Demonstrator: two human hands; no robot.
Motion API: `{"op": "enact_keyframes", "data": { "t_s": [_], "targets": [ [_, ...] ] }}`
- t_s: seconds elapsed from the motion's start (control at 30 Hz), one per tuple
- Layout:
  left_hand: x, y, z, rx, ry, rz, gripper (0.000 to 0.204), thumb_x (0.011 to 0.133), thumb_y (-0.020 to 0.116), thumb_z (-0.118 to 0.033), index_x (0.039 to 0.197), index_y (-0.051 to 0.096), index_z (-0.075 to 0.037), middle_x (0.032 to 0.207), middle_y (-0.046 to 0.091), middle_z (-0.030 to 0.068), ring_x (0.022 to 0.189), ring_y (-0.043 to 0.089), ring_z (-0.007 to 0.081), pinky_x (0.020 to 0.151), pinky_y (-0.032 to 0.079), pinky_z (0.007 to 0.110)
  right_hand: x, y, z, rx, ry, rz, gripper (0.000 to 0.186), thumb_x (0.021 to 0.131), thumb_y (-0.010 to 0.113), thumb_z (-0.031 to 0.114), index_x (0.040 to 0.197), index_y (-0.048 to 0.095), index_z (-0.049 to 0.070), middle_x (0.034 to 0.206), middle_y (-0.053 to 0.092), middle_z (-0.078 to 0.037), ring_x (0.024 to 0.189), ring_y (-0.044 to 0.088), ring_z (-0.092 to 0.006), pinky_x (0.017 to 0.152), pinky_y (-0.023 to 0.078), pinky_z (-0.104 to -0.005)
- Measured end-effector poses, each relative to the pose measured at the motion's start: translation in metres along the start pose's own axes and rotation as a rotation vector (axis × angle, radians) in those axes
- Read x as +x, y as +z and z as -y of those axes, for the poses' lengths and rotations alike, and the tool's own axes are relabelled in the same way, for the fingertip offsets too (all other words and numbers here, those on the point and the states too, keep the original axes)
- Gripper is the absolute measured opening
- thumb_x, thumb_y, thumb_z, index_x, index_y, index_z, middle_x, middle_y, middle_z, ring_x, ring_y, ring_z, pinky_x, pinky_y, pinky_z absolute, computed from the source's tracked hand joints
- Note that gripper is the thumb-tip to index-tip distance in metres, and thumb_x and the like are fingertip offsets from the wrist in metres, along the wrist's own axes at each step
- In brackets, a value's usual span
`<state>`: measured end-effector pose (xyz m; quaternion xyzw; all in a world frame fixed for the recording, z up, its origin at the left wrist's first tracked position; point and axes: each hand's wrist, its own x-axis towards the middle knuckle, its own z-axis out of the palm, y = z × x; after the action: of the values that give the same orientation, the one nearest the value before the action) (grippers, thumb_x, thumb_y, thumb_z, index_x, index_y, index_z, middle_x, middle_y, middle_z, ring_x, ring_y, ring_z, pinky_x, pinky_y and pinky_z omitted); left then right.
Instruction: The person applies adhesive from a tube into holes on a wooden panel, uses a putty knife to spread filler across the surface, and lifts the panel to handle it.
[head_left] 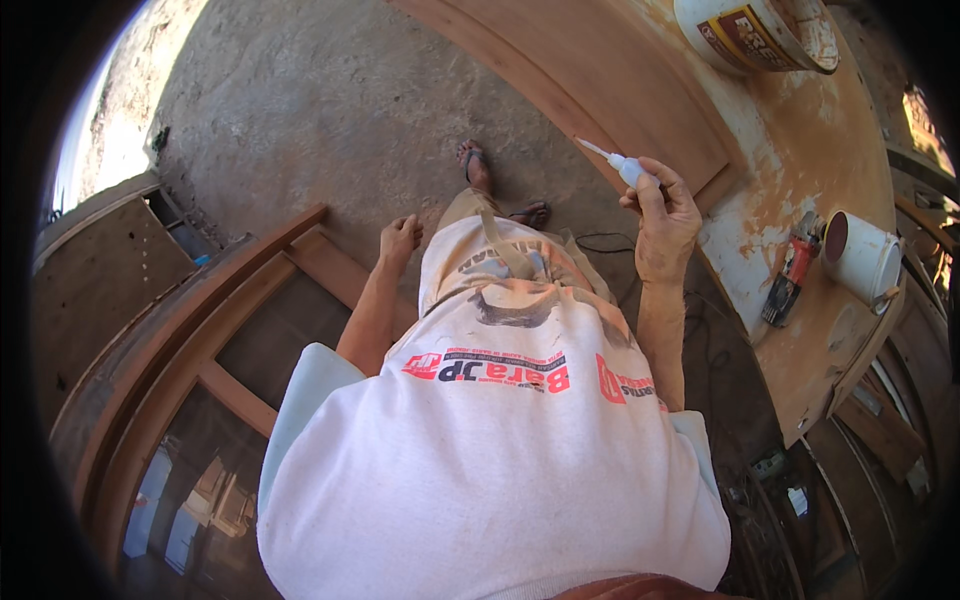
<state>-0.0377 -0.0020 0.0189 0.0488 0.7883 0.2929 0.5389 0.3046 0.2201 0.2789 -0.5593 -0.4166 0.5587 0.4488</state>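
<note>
My right hand (665, 228) is closed around a small white squeeze bottle (629, 168), which looks like a glue bottle with a long thin nozzle. It tilts with the nozzle pointing up and to the left, close to the edge of a brown wooden panel (600, 75). That panel lies on a stained worktable (765, 190), and the tip appears in front of its edge; I cannot tell whether they touch. Lower at my left side, my left hand (402, 238) has its fingers curled into a fist. Anything inside it is hidden.
On the table stand a white bucket (735, 35) with dried residue and a smaller white container (862, 252), beside a red and black power tool (795, 270). A wooden frame with glass panes (235, 395) leans at the left. Dark cables (605, 240) lie on the concrete floor (330, 95).
</note>
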Motion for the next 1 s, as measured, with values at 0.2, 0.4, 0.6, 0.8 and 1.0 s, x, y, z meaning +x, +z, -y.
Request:
{"op": "enact_keyframes", "data": {
  "t_s": [0.2, 0.4, 0.6, 0.8, 1.0],
  "targets": [
    [-0.026, 0.033, -0.084, 0.137, 0.428, -0.025, 0.036, 0.100, 0.066, -0.032, 0.116, 0.072, 0.000, 0.102, 0.073, 0.0065, 0.092, 0.066, 0.0141, 0.083, 0.053, 0.031, 0.000, 0.005, 0.005, -0.011, -0.020, 0.005, 0.028, 0.095, 0.066, 0.002, 0.122, 0.063, -0.005, 0.099, 0.068, -0.009, 0.080, 0.065, -0.0102, 0.070, 0.059, -0.0249],
    [-0.124, 0.074, -0.229, 0.095, 0.718, 0.208, 0.027, 0.098, 0.072, -0.025, 0.113, 0.072, -0.002, 0.099, 0.074, 0.0030, 0.092, 0.066, 0.0107, 0.083, 0.054, 0.029, -0.005, 0.011, 0.012, -0.109, -0.068, 0.025, 0.030, 0.094, 0.067, 0.002, 0.123, 0.063, -0.005, 0.100, 0.068, -0.009, 0.082, 0.066, -0.0107, 0.071, 0.059, -0.0254],
    [-0.145, 0.083, -0.259, 0.143, 0.757, 0.282, 0.028, 0.098, 0.073, -0.025, 0.112, 0.072, -0.001, 0.100, 0.074, 0.0041, 0.095, 0.067, 0.0112, 0.085, 0.054, 0.028, -0.004, 0.012, 0.003, -0.100, -0.078, 0.003, 0.027, 0.094, 0.069, 0.002, 0.119, 0.064, -0.005, 0.099, 0.069, -0.009, 0.082, 0.067, -0.0107, 0.074, 0.058, -0.0254],
    [-0.131, 0.088, -0.238, 0.160, 0.721, 0.324, 0.030, 0.098, 0.069, -0.027, 0.112, 0.072, 0.000, 0.101, 0.074, 0.0100, 0.093, 0.068, 0.0159, 0.085, 0.054, 0.032, -0.004, 0.003, -0.008, -0.085, -0.065, -0.034, 0.025, 0.094, 0.070, 0.004, 0.116, 0.065, -0.005, 0.097, 0.070, -0.009, 0.083, 0.067, -0.0108, 0.076, 0.058, -0.0253],
    [-0.105, 0.083, -0.205, 0.456, 0.716, 0.252, 0.037, 0.098, 0.067, -0.031, 0.115, 0.070, 0.002, 0.107, 0.075, 0.0168, 0.100, 0.070, 0.0232, 0.088, 0.054, 0.037, -0.002, 0.002, -0.005, -0.158, -0.023, -0.064, 0.023, 0.094, 0.071, 0.007, 0.112, 0.065, -0.007, 0.092, 0.072, -0.009, 0.078, 0.068, -0.0110, 0.074, 0.058, -0.0256]
  ]
}}
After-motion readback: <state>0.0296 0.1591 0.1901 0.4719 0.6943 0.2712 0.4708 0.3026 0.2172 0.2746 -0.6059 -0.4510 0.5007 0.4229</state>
